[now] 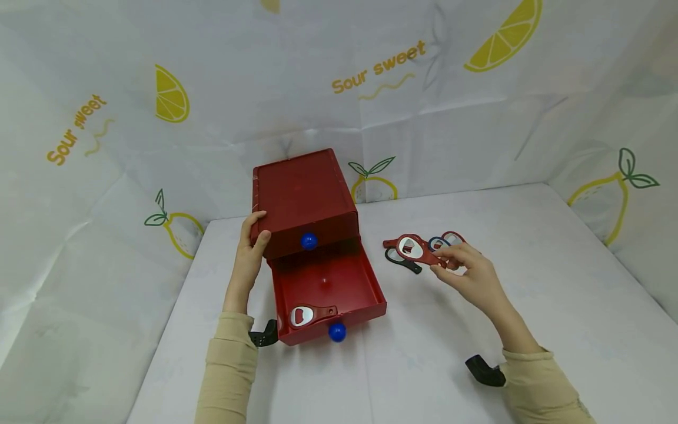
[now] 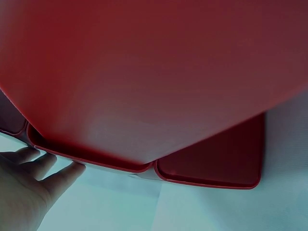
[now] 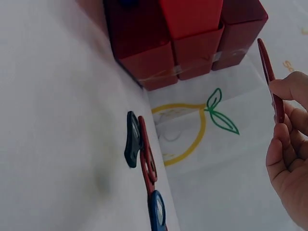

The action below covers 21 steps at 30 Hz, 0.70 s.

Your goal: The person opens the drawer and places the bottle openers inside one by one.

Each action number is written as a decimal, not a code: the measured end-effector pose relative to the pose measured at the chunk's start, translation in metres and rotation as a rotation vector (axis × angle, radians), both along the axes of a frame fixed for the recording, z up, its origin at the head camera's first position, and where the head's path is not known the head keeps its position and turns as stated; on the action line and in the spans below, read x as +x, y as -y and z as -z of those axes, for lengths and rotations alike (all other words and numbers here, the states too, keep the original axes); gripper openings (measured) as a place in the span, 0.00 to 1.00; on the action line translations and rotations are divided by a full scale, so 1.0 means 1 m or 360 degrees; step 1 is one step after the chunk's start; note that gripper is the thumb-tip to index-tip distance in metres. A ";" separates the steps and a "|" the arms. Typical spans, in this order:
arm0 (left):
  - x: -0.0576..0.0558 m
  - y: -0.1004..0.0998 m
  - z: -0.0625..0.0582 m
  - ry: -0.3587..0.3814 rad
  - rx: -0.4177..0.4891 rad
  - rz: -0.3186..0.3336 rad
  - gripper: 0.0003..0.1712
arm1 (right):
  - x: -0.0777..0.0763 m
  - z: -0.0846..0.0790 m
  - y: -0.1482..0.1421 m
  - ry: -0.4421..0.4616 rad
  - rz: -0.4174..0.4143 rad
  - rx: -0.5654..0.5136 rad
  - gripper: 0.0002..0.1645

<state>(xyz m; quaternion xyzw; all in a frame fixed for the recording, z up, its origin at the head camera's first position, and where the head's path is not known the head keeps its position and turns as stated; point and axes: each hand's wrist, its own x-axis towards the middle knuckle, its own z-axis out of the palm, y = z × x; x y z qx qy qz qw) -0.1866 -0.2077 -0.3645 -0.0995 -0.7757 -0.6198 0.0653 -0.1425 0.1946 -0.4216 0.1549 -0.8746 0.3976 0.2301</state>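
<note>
My right hand (image 1: pixel 474 280) pinches the handle of a red bottle opener (image 1: pixel 426 253) between thumb and fingers, raised over the table. In the right wrist view that opener (image 3: pixel 272 79) appears edge-on. My left hand (image 1: pixel 246 262) rests against the left side of a red drawer cabinet (image 1: pixel 299 191), its thumb near the front corner. The left wrist view shows the fingertips (image 2: pixel 73 172) touching the cabinet's edge. The lower drawer (image 1: pixel 346 282) stands pulled out; another red bottle opener (image 1: pixel 319 312) lies inside it along the front. The upper drawer, with a blue knob (image 1: pixel 309 241), is closed.
Beyond the right hand lie several more openers: a black one (image 3: pixel 132 139), a red one (image 3: pixel 148 159) and a blue one (image 3: pixel 157 211). The lower drawer's blue knob (image 1: pixel 337 332) sticks out forward. A lemon-print sheet (image 1: pixel 296 70) encloses the white table (image 1: pixel 418 359).
</note>
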 end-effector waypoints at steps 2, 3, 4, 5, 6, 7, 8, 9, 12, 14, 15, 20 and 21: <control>0.000 0.000 0.000 0.0004 -0.0001 -0.0001 0.26 | 0.001 -0.005 0.005 -0.0044 -0.0051 -0.0004 0.15; 0.000 0.000 0.000 0.0007 -0.0001 -0.0002 0.26 | 0.002 -0.007 0.008 -0.0062 -0.0082 -0.0003 0.15; 0.000 0.000 0.000 0.0010 -0.0001 -0.0003 0.26 | 0.002 -0.009 0.011 -0.0078 -0.0117 -0.0006 0.16; 0.000 0.000 0.000 0.0013 0.0000 -0.0003 0.27 | 0.003 -0.011 0.014 -0.0097 -0.0153 -0.0011 0.17; 0.001 0.000 -0.001 0.0016 0.0001 -0.0004 0.27 | 0.003 -0.014 0.017 -0.0116 -0.0194 -0.0018 0.17; 0.001 0.000 -0.001 0.0017 0.0003 -0.0003 0.27 | 0.003 -0.016 0.020 -0.0123 -0.0229 -0.0017 0.18; 0.001 0.000 0.000 0.0017 0.0007 -0.0001 0.27 | 0.004 -0.018 0.023 -0.0125 -0.0269 -0.0017 0.18; 0.000 0.000 0.000 0.0015 0.0010 0.0000 0.27 | 0.004 -0.020 0.026 -0.0123 -0.0310 -0.0011 0.18; 0.000 -0.001 0.000 0.0012 0.0014 0.0002 0.27 | 0.004 -0.025 0.035 -0.0097 -0.0409 0.0030 0.18; 0.000 -0.001 0.001 0.0006 0.0016 0.0007 0.28 | 0.004 -0.028 0.040 -0.0077 -0.0468 0.0063 0.17; 0.000 -0.001 0.001 0.0004 0.0013 0.0006 0.28 | 0.004 -0.029 0.043 -0.0072 -0.0491 0.0081 0.16; -0.001 0.000 0.001 -0.0011 0.0012 0.0007 0.28 | 0.002 -0.037 0.059 -0.0085 -0.0555 0.0190 0.13; -0.001 0.000 0.001 -0.0013 0.0013 0.0007 0.28 | 0.001 -0.039 0.062 -0.0092 -0.0563 0.0221 0.13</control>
